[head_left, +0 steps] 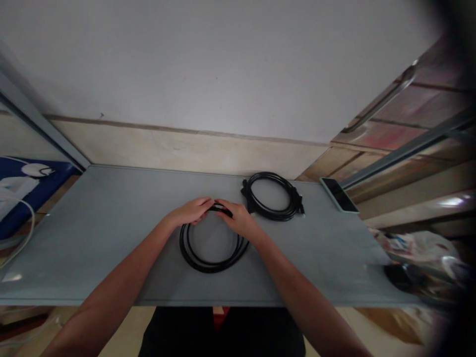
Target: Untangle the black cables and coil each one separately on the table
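A black cable [213, 269], wound into a loose ring, is in front of me on the grey table. My left hand [192, 210] closes round the far side of the ring, thumb and fingers pinching the strands. Right beside it, my right hand [238, 216] grips the same bundled strands, so the two hands' fingertips nearly meet. The near side of the coil hangs down toward me, at or just above the tabletop. Just beyond my right hand lies a second coiled black cable [273, 215], its connectors at the left and right of the ring. My palms hide the held strands.
The grey table [111, 213] runs against a white wall with a tiled base. A phone [339, 195] lies at its far right, near a metal frame post. A dark round object [399, 276] and plastic bags [424, 245] crowd the right edge. A white cord [31, 228] hangs at left.
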### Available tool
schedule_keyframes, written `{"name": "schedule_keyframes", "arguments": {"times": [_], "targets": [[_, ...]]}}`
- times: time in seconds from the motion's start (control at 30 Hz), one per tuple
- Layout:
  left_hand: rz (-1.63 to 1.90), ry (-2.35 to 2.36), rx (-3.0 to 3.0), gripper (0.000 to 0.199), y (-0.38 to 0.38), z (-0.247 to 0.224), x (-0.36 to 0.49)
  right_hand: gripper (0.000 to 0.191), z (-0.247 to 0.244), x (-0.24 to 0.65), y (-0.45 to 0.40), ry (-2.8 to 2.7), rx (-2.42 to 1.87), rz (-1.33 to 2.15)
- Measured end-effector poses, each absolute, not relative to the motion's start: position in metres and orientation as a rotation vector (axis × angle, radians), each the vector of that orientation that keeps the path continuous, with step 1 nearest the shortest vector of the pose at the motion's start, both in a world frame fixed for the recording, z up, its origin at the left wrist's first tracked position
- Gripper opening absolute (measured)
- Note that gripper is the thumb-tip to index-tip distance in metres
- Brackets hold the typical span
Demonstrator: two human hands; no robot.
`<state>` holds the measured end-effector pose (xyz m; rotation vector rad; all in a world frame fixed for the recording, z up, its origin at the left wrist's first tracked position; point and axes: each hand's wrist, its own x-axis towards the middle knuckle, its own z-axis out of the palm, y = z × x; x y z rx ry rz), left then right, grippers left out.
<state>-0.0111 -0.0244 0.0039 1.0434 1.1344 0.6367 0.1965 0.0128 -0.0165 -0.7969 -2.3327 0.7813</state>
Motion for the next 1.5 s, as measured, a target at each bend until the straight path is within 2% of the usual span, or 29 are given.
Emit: {"name": "schedule_keyframes", "arguments": {"times": [0.1,0.23,0.4,0.57,0.7,0.87,1.13,1.23,1.4,1.5], "targets": [[0.72,1.093,1.041,0.039,-0.021,0.004,-0.01,0.028,-0.019,0.198,0.02,-2.279,-0.812,0.792],[0.829,1.105,0.928,0.039,-0.017,0.009,-0.024,0.022,-0.015,0.206,0.031,-2.098,-1.087,0.724],[0.887,1.075,0.898,0.039,-0.016,0.011,-0.042,0.017,-0.011,0.21,0.034,-1.9,-1.319,0.937],[0.896,1.117,0.853,0.045,-0.014,0.007,-0.046,0.018,-0.007,0.214,0.036,-1.975,-1.192,1.104],[0.849,1.143,0.922,0.045,-0.017,0.009,-0.039,0.016,0.004,0.219,0.032,-2.044,-0.998,1.487],[0.705,1.105,1.018,0.043,-0.022,0.012,-0.026,0.033,0.01,0.207,0.016,-1.706,-0.888,1.948],[0.598,1.024,1.14,0.04,-0.028,0.021,-0.022,0.042,0.013,0.211,0.017,-1.425,-0.906,2.291],[0.639,0.968,1.023,0.037,-0.027,0.02,-0.028,0.04,0.01,0.216,0.024,-1.28,-0.907,2.276],[0.821,0.891,0.893,0.043,-0.019,0.014,-0.039,0.036,0.008,0.22,0.036,-1.151,-0.882,2.024],[0.837,0.824,0.802,0.036,-0.017,0.014,-0.046,0.034,0.01,0.22,0.039,-1.125,-0.903,1.937]]}}
